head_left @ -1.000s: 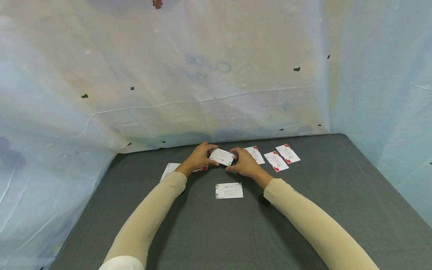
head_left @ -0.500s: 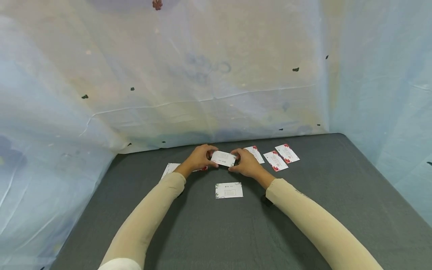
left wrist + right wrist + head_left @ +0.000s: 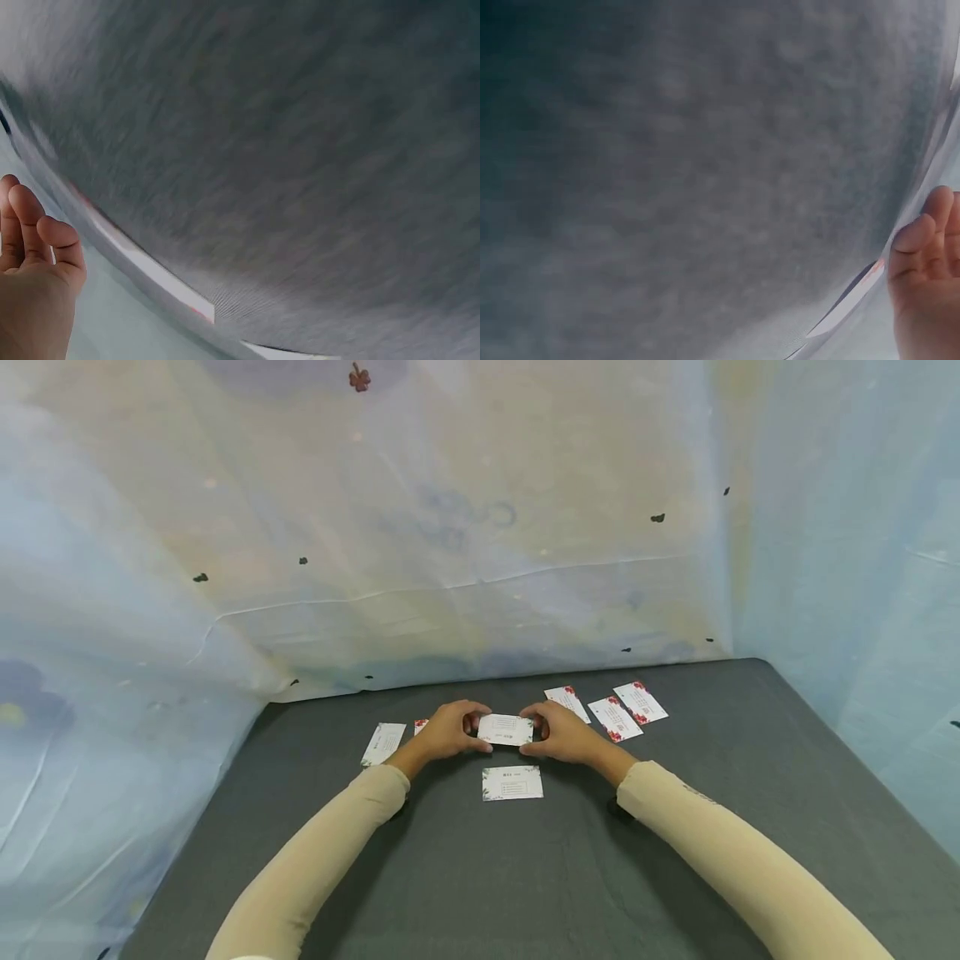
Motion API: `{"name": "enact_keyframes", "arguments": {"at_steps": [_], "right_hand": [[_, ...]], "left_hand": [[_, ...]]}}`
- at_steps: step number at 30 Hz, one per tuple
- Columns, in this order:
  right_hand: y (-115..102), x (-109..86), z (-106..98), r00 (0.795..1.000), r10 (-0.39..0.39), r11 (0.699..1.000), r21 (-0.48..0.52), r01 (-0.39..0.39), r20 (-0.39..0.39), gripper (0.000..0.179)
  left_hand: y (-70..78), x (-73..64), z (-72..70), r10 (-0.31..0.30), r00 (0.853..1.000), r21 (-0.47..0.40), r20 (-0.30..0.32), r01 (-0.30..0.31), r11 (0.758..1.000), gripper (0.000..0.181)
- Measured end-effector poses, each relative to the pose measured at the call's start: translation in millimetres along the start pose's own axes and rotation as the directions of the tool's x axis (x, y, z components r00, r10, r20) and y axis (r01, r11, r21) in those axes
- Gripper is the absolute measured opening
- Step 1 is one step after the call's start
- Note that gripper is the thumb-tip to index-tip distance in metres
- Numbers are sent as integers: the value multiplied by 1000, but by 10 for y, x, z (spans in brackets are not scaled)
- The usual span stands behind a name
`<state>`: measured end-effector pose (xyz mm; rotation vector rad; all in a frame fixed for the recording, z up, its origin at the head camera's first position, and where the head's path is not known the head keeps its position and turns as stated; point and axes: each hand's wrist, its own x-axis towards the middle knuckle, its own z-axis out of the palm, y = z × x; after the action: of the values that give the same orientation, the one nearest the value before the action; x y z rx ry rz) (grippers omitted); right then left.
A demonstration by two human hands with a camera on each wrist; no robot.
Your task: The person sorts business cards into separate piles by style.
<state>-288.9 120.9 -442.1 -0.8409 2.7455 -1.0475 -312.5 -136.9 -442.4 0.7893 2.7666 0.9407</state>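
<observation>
Between my two hands, a white business card [image 3: 506, 729] with printed text and green leaf corners is held by its short ends. My left hand [image 3: 450, 731] pinches the left end between thumb and fingers. At the opposite end, my right hand [image 3: 564, 732] pinches it the same way. Just nearer to me, a matching leaf-print card [image 3: 512, 783] lies flat on the dark grey table. The wrist views catch only part of the left hand [image 3: 37, 277] and the right hand [image 3: 930, 277], with the held card out of sight.
Another white card [image 3: 383, 744] lies left of my left hand, and a red-cornered card [image 3: 421, 725] is mostly hidden behind it. To the right lie three red-flowered cards, the nearest a tilted card [image 3: 615, 718]. A pale fabric wall [image 3: 480, 527] rises behind the table [image 3: 480, 877].
Both hands have brought the held card toward me and slightly right, closer to the card on the table. Its tilt has levelled out. More of the left-hand cards now shows.
</observation>
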Motion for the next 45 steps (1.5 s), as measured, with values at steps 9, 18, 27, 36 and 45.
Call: {"name": "enact_keyframes", "arguments": {"at_steps": [9, 18, 27, 36, 45], "right_hand": [[-13, -150, 21, 999, -33, 999, -33, 35, 36, 57], [-26, -383, 45, 995, -85, 992, -91, 89, 48, 58], [-101, -547, 100, 993, -99, 988, -108, 106, 67, 57], [-78, -583, 69, 989, -106, 985, -123, 118, 102, 54], [-35, -551, 113, 987, -112, 984, -125, 126, 111, 54]], "left_hand": [[54, -209, 100, 34, 999, -47, 5, -34, 998, 62], [164, -393, 169, 125, 992, 18, 28, -126, 992, 58], [205, -590, 233, 163, 986, 68, 35, -165, 984, 57], [242, -639, 262, 180, 983, 105, 44, -184, 977, 58], [207, -647, 279, 164, 985, 134, 54, -170, 976, 58]]}}
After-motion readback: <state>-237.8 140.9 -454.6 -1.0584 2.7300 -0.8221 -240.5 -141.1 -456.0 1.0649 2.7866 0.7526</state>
